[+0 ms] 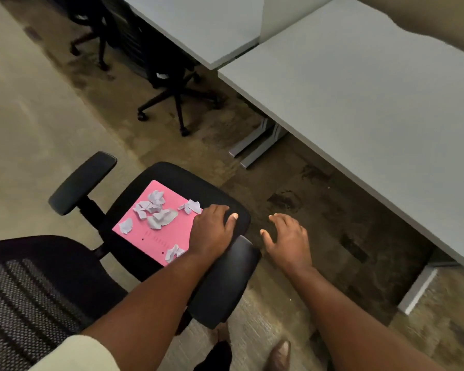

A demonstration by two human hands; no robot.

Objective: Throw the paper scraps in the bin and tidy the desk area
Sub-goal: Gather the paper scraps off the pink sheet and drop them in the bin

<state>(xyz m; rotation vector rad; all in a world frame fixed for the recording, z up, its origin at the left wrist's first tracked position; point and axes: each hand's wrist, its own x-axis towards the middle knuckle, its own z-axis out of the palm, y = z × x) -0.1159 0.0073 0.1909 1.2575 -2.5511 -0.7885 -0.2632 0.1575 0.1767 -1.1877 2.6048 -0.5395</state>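
While the left hand (212, 231) lies flat, fingers together, on the pink sheet (156, 226) carrying paper scraps (156, 210) on the chair seat (225, 204), any tilt risks spilling them; right hand (287, 239) hovers, fingers spread, empty.

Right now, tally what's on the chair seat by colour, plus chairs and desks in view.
White scraps: about 6 clumps, some bunched, so the count is rough
Pink sheet: 1, left hand resting on its edge
Black chairs: 3
Grey desks: 2
Total: about 12
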